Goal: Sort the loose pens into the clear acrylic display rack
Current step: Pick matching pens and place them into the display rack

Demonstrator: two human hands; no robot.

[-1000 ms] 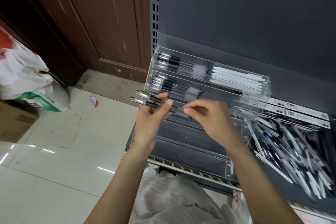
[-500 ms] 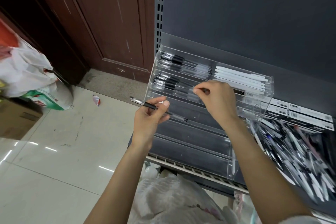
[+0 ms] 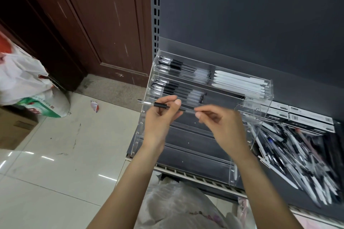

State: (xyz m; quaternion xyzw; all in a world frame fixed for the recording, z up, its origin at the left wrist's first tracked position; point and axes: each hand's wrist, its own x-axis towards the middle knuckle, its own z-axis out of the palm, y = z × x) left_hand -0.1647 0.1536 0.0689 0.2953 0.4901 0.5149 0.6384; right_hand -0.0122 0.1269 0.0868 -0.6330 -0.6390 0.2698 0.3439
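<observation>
A clear acrylic display rack (image 3: pixel 260 98) with stepped tiers stands on a dark shelf. Its top tier holds black-grip pens (image 3: pixel 178 68) on the left and white pens (image 3: pixel 240 82) on the right. The second tier holds more black-grip pens (image 3: pixel 176 89). The lower tiers hold no pens. In front of the rack's third tier, my left hand (image 3: pixel 160 117) pinches one black-grip pen (image 3: pixel 158 105) near its tip. My right hand (image 3: pixel 221 122) pinches the same pen's clear rear end. A pile of loose pens (image 3: pixel 297 154) lies on the shelf to the right.
Boxed pen packs (image 3: pixel 307 119) lie behind the loose pile. A white plastic bag (image 3: pixel 176 208) sits below the shelf edge. On the tiled floor at left are a white bag (image 3: pixel 20 78), a green-printed sack (image 3: pixel 44 106) and a cardboard box (image 3: pixel 13 126). A brown door (image 3: pixel 93 24) stands behind.
My right hand laid one pen in the second tier, then came back down to the pen left in my left hand. Two pens in the left hand became one.
</observation>
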